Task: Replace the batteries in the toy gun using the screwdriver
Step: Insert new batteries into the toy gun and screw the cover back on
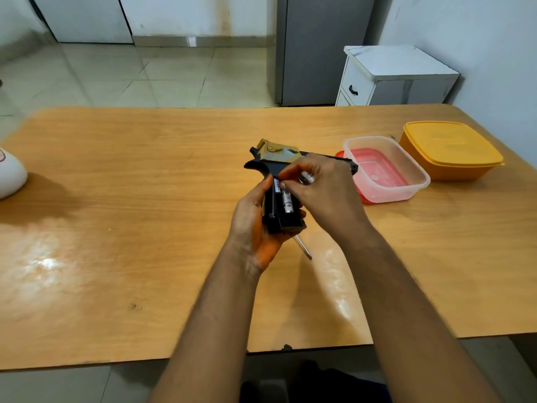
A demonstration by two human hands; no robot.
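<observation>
Black and gold, the toy gun (271,161) is held up over the middle of the wooden desk (116,199), a bit toward the right edge. Its grip points back at the person and the battery slot in the grip is open. A silver battery (287,203) sits inside the slot. The left hand (255,225) wraps its fingers around the grip from below and holds the gun. The right hand (322,190) comes over the top with curled fingers. Its fingertips (283,185) pinch a second battery (276,186) at the top of the slot. Something small and silver (307,177) is tucked in this hand too, but I cannot tell what it is.

The screwdriver (303,248) lies on the desk just under the gun, and only its thin metal tip shows. Near the right edge a clear box (386,170) sits on a red lid (363,197). A yellow box (450,149) with its lid on stands in the far right corner. At the left edge is part of a white round thing (10,177).
</observation>
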